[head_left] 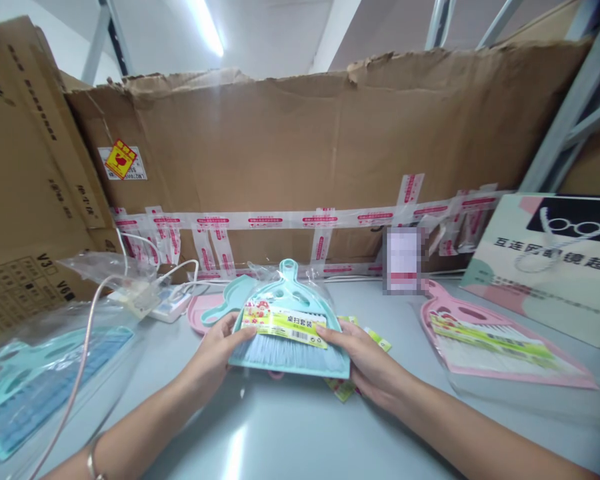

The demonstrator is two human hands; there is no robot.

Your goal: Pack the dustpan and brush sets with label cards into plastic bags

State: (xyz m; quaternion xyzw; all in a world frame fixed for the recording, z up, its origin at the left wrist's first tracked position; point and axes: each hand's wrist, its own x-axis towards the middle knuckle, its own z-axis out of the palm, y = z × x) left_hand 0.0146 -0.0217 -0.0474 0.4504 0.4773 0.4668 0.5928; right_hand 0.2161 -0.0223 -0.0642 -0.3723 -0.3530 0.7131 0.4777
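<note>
A light blue mini dustpan-and-brush set (287, 333) with a yellow-green label band is held a little above the grey table (290, 427). My left hand (215, 350) grips its left edge and my right hand (367, 360) grips its right edge, fingers closed on the pan. A clear plastic bag (270, 273) shows around the set's handle. Under and behind it lie a pink dustpan (200, 313) and loose yellow-green labels (375, 337).
A pink dustpan set (485, 340) lies at the right. A bagged blue set (35, 380) lies at the left, near a white power strip (167, 307) and its cable. Taped cardboard (300, 153) walls the back. A printed paper bag (555, 260) leans at far right.
</note>
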